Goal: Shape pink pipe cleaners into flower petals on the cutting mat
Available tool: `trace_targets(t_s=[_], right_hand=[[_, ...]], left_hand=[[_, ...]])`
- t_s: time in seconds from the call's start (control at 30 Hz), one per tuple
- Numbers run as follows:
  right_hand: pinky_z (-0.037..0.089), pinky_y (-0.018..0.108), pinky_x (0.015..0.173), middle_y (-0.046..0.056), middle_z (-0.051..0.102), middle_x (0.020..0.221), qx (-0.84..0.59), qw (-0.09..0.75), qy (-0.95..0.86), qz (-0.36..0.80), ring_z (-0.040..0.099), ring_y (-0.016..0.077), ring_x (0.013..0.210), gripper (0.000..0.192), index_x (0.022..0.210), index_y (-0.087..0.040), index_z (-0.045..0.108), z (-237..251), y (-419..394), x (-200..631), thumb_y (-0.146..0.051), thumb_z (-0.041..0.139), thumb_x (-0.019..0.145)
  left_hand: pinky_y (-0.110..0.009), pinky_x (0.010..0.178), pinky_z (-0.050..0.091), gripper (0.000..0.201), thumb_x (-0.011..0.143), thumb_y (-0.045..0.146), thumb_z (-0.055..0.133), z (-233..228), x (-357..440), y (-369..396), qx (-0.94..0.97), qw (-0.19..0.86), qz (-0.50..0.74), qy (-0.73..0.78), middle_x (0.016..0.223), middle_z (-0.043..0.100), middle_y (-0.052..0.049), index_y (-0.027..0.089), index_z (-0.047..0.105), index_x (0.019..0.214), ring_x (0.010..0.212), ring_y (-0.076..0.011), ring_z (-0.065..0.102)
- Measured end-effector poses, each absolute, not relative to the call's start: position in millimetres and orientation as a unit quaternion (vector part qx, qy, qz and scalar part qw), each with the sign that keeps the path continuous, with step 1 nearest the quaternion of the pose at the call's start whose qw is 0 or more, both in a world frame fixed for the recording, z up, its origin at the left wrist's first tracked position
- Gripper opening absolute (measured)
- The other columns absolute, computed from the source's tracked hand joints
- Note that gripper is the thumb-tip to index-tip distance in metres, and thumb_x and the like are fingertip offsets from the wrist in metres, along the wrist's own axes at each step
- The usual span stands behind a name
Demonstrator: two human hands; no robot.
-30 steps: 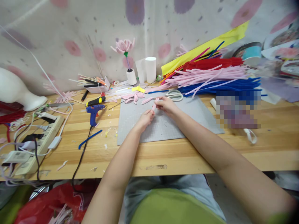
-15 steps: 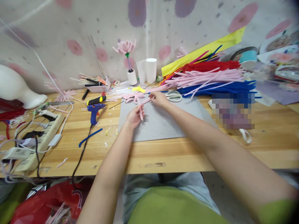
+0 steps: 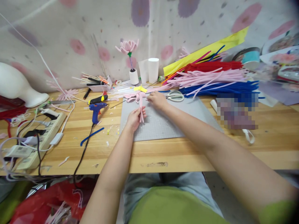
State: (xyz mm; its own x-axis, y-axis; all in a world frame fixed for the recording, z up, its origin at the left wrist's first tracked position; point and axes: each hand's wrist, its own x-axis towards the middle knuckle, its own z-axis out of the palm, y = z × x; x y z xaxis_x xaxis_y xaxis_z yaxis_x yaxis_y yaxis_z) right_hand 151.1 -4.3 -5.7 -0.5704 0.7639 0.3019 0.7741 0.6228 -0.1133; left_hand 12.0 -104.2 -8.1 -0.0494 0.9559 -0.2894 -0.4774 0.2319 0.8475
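My left hand (image 3: 135,119) is closed on pink pipe cleaner strips (image 3: 141,104), which stand upright from its fingers and hang a little below them. Just to the right, my right hand (image 3: 157,100) is over the grey cutting mat (image 3: 161,124). Its fingers are loosely bent and apart, with nothing visible in them. Behind the strips lie bent pink pipe cleaner pieces (image 3: 131,98) and a small yellow piece (image 3: 140,89). Grey-handled scissors (image 3: 175,96) rest beyond my right hand, their blades partly hidden.
A blue glue gun (image 3: 95,112) stands left of the mat, its cord running off the table's front edge. A finished pink flower (image 3: 128,46) is in a white pot (image 3: 134,77). Pink pipe cleaner bundles (image 3: 207,77) lie at the back right. A power strip (image 3: 44,137) sits left.
The pink strip that reached across to my right hand now stands upright in my left hand. My right fingers have come away from it. The view has shifted slightly.
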Motion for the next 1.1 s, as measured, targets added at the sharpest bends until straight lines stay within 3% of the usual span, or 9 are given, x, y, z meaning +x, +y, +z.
trace_targets(t_s=[0.2, 0.3, 0.4, 0.47, 0.57, 0.7, 0.83, 1.0, 1.1], right_hand=[[0.038, 0.033, 0.076, 0.012, 0.057, 0.116, -0.47, 0.233, -0.851, 0.038, 0.053, 0.0253, 0.099, 0.042, 0.129, -0.02, 0.045, -6.7, -14.7, 165.9, -0.024, 0.041, 0.087], [0.041, 0.033, 0.076, 0.011, 0.058, 0.106, -0.492, 0.33, -0.794, 0.141, 0.058, 0.0232, 0.091, 0.036, 0.118, -0.019, 0.052, -10.4, -18.9, 172.4, -0.023, 0.045, 0.083], [0.046, 0.03, 0.065, 0.004, 0.056, 0.085, -0.49, 0.446, -0.671, 0.333, 0.061, 0.0163, 0.069, 0.025, 0.102, -0.02, 0.053, -14.5, -27.3, 179.4, -0.031, 0.049, 0.08], [0.047, 0.028, 0.058, -0.002, 0.052, 0.076, -0.464, 0.494, -0.586, 0.445, 0.059, 0.0123, 0.059, 0.033, 0.104, -0.024, 0.047, -16.8, -35.4, 183.9, -0.037, 0.055, 0.074], [0.047, 0.026, 0.055, -0.006, 0.047, 0.071, -0.431, 0.509, -0.53, 0.524, 0.057, 0.01, 0.055, 0.044, 0.104, -0.027, 0.043, -20.2, -47.1, 188.8, -0.036, 0.062, 0.065], [0.047, 0.026, 0.052, -0.006, 0.047, 0.068, -0.453, 0.503, -0.511, 0.529, 0.056, 0.0112, 0.056, 0.031, 0.089, -0.024, 0.044, -27.9, -51.5, 190.3, -0.031, 0.062, 0.064], [0.044, 0.025, 0.05, -0.006, 0.048, 0.065, -0.473, 0.5, -0.525, 0.5, 0.052, 0.0112, 0.053, 0.028, 0.084, -0.024, 0.041, -36.4, -48.7, 190.4, -0.03, 0.061, 0.064], [0.038, 0.021, 0.046, -0.004, 0.05, 0.079, -0.47, 0.477, -0.584, 0.459, 0.046, 0.0068, 0.049, 0.033, 0.094, -0.024, 0.043, -40.1, -51.4, 189.4, -0.033, 0.059, 0.067], [0.04, 0.024, 0.052, 0.0, 0.051, 0.091, -0.48, 0.447, -0.637, 0.404, 0.046, 0.0067, 0.052, 0.034, 0.1, -0.023, 0.047, -40.5, -53.4, 188.1, -0.029, 0.058, 0.069]], left_hand=[[-0.018, 0.058, 0.048, 0.01, 0.074, 0.016, 0.06, -10.5, 15.1, -104.4, 0.288, 0.624, 0.569, 0.451, 0.061, 0.057, 0.002, 0.011, 0.064, 0.082, 0.055, -0.0044, 0.054], [-0.017, 0.057, 0.046, 0.012, 0.071, 0.02, 0.064, -13.1, 17.3, -104.7, 0.305, 0.603, 0.571, 0.465, 0.058, 0.055, 0.003, 0.012, 0.064, 0.079, 0.052, -0.0039, 0.052], [-0.018, 0.057, 0.046, 0.015, 0.069, 0.024, 0.066, -17.8, 21.1, -104.7, 0.338, 0.577, 0.569, 0.479, 0.055, 0.053, 0.005, 0.012, 0.064, 0.079, 0.049, -0.0034, 0.048], [-0.019, 0.056, 0.047, 0.015, 0.069, 0.024, 0.065, -21.8, 24.7, -104.9, 0.373, 0.555, 0.555, 0.495, 0.058, 0.054, 0.004, 0.012, 0.064, 0.078, 0.049, -0.0039, 0.048], [-0.018, 0.051, 0.044, 0.013, 0.068, 0.018, 0.063, -27.0, 30.1, -105.6, 0.438, 0.509, 0.52, 0.528, 0.061, 0.056, 0.003, 0.013, 0.064, 0.08, 0.05, -0.0054, 0.05], [-0.015, 0.043, 0.037, 0.024, 0.068, 0.013, 0.061, -29.3, 32.9, -105.2, 0.487, 0.477, 0.494, 0.54, 0.058, 0.052, 0.004, 0.017, 0.064, 0.091, 0.047, -0.0061, 0.05], [-0.015, 0.043, 0.039, 0.019, 0.069, 0.012, 0.06, -26.3, 32.3, -104.4, 0.471, 0.484, 0.498, 0.544, 0.061, 0.053, 0.003, 0.016, 0.066, 0.087, 0.046, -0.0049, 0.049], [-0.016, 0.046, 0.045, 0.018, 0.071, 0.014, 0.059, -23.1, 29.7, -102.6, 0.422, 0.507, 0.515, 0.547, 0.062, 0.052, 0.003, 0.015, 0.064, 0.088, 0.048, -0.0045, 0.049], [-0.018, 0.052, 0.05, 0.017, 0.073, 0.015, 0.058, -23.8, 26.5, -99.7, 0.374, 0.519, 0.553, 0.534, 0.06, 0.05, 0.004, 0.014, 0.062, 0.089, 0.05, -0.0038, 0.049]])
